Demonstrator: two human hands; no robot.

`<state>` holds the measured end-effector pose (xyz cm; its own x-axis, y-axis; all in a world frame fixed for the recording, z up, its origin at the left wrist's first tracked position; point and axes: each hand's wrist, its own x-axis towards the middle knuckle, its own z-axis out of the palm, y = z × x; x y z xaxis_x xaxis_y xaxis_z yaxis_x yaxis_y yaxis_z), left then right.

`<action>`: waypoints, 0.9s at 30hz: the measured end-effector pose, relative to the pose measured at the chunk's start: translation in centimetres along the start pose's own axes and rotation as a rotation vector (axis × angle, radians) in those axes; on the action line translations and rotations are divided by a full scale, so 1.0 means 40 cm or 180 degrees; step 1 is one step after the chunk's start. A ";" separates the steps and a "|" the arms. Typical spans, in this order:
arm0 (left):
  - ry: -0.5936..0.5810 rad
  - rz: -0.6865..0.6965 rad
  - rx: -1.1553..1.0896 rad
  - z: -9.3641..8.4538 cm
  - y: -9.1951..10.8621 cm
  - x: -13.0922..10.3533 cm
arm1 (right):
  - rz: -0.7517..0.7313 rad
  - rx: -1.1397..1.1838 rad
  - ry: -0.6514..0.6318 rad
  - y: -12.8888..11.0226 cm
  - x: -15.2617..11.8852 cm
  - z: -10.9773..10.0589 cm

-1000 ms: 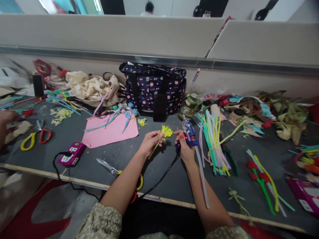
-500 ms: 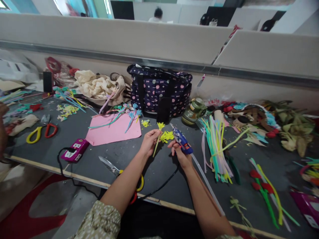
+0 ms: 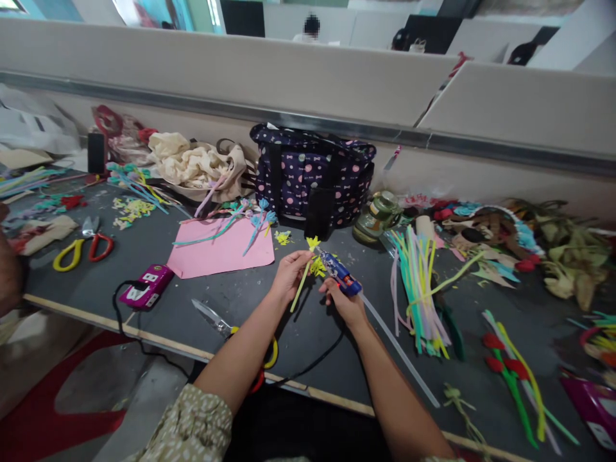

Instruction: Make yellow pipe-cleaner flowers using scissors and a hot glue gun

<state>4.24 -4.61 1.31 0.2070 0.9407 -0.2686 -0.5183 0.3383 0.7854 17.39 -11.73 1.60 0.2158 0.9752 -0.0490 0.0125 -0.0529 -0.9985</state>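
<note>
Between the fingertips of my left hand (image 3: 291, 274) is a yellow pipe-cleaner flower (image 3: 313, 243), its pale stem (image 3: 299, 290) slanting down below the hand. My right hand (image 3: 342, 299) is wrapped round a blue glue gun (image 3: 341, 274), with a long clear glue stick (image 3: 399, 350) running out of its back. The gun's nozzle is close to the flower's underside; whether they touch I cannot tell. Small yellow petal pieces (image 3: 317, 267) lie on the table behind my hands, partly hidden by the gun. Scissors (image 3: 212, 317) lie partly under my left forearm.
A pink sheet (image 3: 224, 256) and a purple power box (image 3: 147, 286) lie to the left. A patterned bag (image 3: 298, 173) with a phone (image 3: 319, 212) before it stands behind. Rightward are a green jar (image 3: 375, 218) and a pipe-cleaner bundle (image 3: 419, 301). Another person's hand (image 3: 8, 276) is far left.
My right hand has brought the glue gun leftward, so its nozzle has come from beside the flower to just under it. The flower stays in my left hand, slightly more tilted.
</note>
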 end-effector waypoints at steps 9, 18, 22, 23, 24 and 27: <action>-0.0008 -0.0026 -0.0050 -0.002 -0.005 0.001 | 0.0118 0.0015 0.0063 0.016 0.000 0.001; -0.0035 -0.0011 -0.0090 0.003 -0.004 -0.003 | 0.0219 -0.0113 0.0149 0.013 0.000 0.002; -0.0058 -0.0025 -0.0126 0.005 -0.004 -0.004 | 0.0264 -0.0153 0.0140 0.014 -0.001 0.000; -0.0053 -0.0026 -0.0136 0.004 -0.004 -0.004 | 0.0264 -0.0154 0.0131 0.015 -0.001 0.000; -0.0045 -0.0023 -0.0149 0.004 -0.005 -0.004 | 0.0266 -0.0154 0.0122 0.016 0.000 0.000; -0.0032 -0.0013 -0.0175 0.001 -0.007 -0.002 | 0.0266 -0.0151 0.0140 0.017 0.002 0.001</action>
<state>4.41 -4.78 1.13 0.2173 0.9392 -0.2658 -0.5622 0.3431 0.7525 17.38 -11.68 0.90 0.2606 0.9567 -0.1298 0.0388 -0.1447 -0.9887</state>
